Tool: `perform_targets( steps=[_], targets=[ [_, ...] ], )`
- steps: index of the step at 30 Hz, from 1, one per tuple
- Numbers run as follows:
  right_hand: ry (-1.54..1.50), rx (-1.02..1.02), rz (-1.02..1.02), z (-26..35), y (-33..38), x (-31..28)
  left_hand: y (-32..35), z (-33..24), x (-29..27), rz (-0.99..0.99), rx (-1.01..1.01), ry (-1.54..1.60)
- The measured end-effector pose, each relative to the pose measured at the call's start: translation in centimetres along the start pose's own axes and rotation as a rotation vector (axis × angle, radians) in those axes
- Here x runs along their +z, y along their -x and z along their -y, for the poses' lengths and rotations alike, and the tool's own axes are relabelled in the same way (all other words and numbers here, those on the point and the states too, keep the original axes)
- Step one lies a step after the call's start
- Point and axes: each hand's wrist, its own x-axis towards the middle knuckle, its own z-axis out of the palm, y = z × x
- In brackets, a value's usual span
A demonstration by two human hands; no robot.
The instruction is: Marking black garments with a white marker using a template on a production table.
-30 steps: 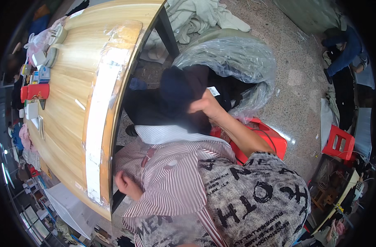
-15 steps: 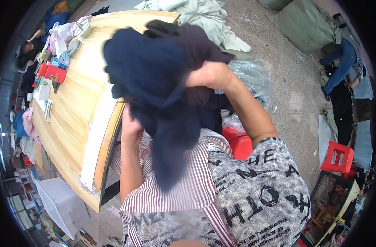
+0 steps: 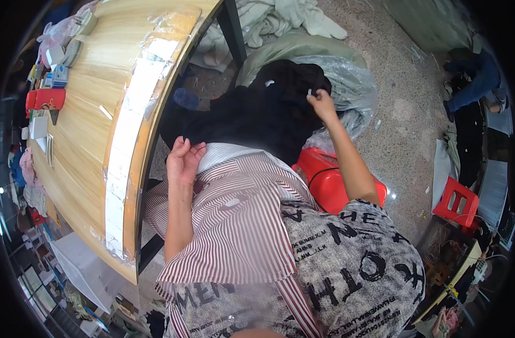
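A heap of dark navy and black garments (image 3: 257, 121) lies across my lap and spills toward the plastic bag beyond my knees. My right hand (image 3: 323, 107) is closed on the far right edge of a dark garment, beside a small white tag (image 3: 310, 92). At the heap's near left edge, my left hand (image 3: 184, 160) is palm up with loosely bent fingers apart, and nothing shows in it. A striped apron (image 3: 235, 219) covers my lap below the heap.
A wooden table (image 3: 82, 152) with a taped white strip stands at my left, holding a red container (image 3: 46, 99) and boxes. Ahead lie a clear plastic bag (image 3: 347, 84) and pale cloth (image 3: 285, 19). Red stools (image 3: 347, 188) stand at the right, where another person (image 3: 474, 84) sits farther off.
The dark garments have come down from in front of me onto my lap. My left hand has separated from the cloth, and my right hand has moved to the heap's far right edge.
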Motion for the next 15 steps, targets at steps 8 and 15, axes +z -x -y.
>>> perform_targets(
  steps=[8,15],
  targets=[
    [-0.246,0.703,0.717,7.1,12.7,8.9,1.7,-0.1,0.8,0.136,0.116,-0.043],
    [-1.483,0.998,0.701,11.4,11.5,13.4,5.7,-2.1,5.8,0.271,0.229,0.084]
  ],
)
